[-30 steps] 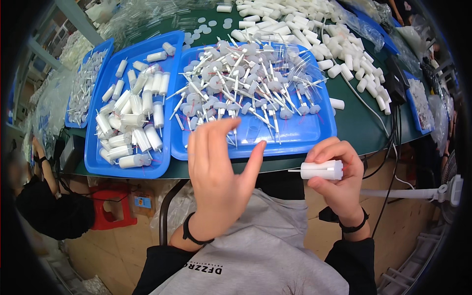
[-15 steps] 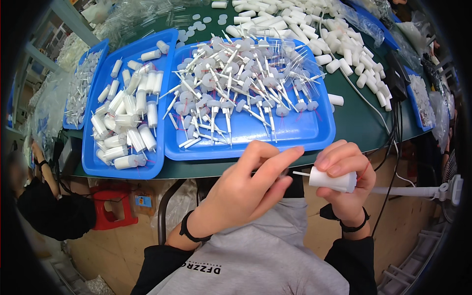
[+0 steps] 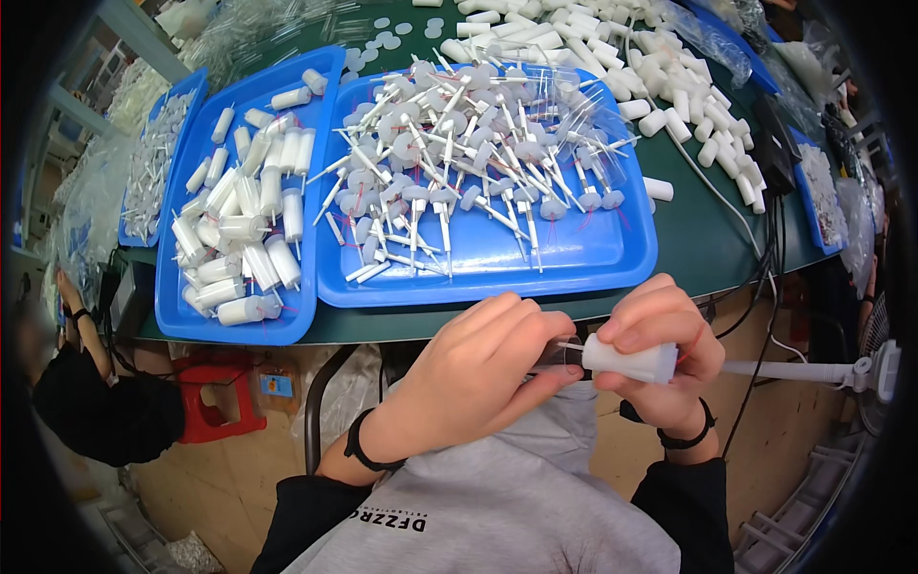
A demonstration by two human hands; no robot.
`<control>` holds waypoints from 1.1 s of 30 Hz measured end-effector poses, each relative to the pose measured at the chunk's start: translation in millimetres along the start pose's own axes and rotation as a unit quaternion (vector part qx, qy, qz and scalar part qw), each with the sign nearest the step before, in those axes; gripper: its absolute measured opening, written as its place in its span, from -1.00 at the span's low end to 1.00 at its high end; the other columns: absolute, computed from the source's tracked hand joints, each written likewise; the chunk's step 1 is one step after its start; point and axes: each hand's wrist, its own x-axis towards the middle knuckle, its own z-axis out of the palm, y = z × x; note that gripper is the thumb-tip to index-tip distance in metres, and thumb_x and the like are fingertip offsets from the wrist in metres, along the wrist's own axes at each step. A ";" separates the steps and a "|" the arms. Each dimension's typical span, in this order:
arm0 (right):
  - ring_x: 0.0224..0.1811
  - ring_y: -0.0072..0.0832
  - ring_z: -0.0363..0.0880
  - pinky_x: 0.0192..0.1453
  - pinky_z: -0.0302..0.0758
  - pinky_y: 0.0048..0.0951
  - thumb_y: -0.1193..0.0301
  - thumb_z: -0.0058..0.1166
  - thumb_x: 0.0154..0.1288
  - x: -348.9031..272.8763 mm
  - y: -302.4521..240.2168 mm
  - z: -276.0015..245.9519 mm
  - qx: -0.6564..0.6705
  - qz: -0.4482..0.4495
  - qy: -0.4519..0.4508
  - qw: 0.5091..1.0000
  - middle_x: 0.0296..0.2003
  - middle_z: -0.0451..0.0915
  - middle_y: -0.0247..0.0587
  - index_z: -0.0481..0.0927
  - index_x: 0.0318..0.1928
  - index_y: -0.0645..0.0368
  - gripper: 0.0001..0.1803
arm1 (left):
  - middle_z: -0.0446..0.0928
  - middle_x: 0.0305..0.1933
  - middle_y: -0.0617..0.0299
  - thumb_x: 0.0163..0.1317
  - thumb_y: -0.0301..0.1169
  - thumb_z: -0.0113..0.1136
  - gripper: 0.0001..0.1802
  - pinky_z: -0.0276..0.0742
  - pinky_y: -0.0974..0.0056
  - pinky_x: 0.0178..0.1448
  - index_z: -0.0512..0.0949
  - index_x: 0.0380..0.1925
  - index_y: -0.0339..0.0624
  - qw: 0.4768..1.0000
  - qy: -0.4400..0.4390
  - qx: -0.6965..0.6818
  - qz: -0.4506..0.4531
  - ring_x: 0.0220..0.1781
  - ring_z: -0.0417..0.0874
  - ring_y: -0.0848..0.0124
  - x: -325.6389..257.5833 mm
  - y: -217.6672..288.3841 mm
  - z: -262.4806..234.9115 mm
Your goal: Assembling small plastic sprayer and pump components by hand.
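Note:
My right hand [image 3: 674,349] grips a white foam-like cylinder [image 3: 626,360] with a pale cap at its right end and red wire beside it. A thin white rod sticks out of the cylinder's left end. My left hand [image 3: 478,373] pinches a clear plastic tube [image 3: 562,352], its open end facing the cylinder and the rod's tip at or inside it. My left fingers hide most of the tube. Just beyond my hands, a large blue tray [image 3: 478,279] carries a heap of thin white rods [image 3: 445,153] with grey discs and red wires, plus several clear tubes [image 3: 574,105].
On the left, a blue tray [image 3: 229,330] holds several capped white cylinders [image 3: 258,263]. Loose white cylinders [image 3: 688,105] are piled on the green table [image 3: 708,234] at the back right. Cables [image 3: 773,239] hang off its right side. A red stool [image 3: 220,392] and another person [image 3: 105,402] are at left.
My left hand has closed in on the cylinder, and a clear tube now shows in its fingers around the rod's tip. My right hand has shifted slightly left with the cylinder.

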 end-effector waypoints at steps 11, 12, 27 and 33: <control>-0.31 -0.45 0.52 -0.28 0.42 -0.53 0.52 0.38 -0.19 3.4 -1.6 2.5 0.061 0.018 -0.024 0.998 -0.32 0.56 -0.22 0.57 -0.27 0.19 -0.63 | 0.39 -0.48 0.16 -0.04 -0.36 0.29 -0.65 0.37 0.28 -0.45 0.40 -0.31 -0.28 0.998 -0.038 -0.044 -0.017 -0.48 0.44 0.27 -2.6 5.6 -3.6; -0.31 -0.45 0.52 -0.28 0.42 -0.53 0.53 0.38 -0.19 3.4 -0.9 2.8 0.079 0.027 -0.037 0.996 -0.31 0.56 -0.22 0.57 -0.28 0.18 -0.64 | 0.39 -0.48 0.16 -0.04 -0.36 0.29 -0.65 0.37 0.28 -0.45 0.40 -0.31 -0.28 0.998 -0.038 -0.044 -0.017 -0.48 0.44 0.27 -3.1 4.6 -3.1; -0.24 -0.58 0.48 -0.19 0.44 -0.60 0.69 0.27 -0.11 -17.2 4.8 28.3 0.203 0.188 0.044 0.960 -0.23 0.49 -0.17 0.56 -0.30 0.25 -0.72 | 0.32 -0.57 0.24 -0.05 -0.26 0.28 -0.63 0.39 0.36 -0.54 0.29 -0.48 -0.20 0.981 0.016 0.195 -0.002 -0.53 0.44 0.39 -11.6 -6.6 18.3; -0.29 -0.66 0.44 -0.22 0.41 -0.64 0.68 0.30 -0.14 -20.8 11.1 33.3 0.297 0.218 0.055 0.928 -0.25 0.43 -0.25 0.55 -0.37 0.23 -0.73 | 0.32 -0.63 0.22 -0.09 -0.35 0.32 -0.66 0.36 0.33 -0.56 0.32 -0.49 -0.23 0.989 0.084 0.118 -0.042 -0.59 0.42 0.36 -15.7 4.7 35.3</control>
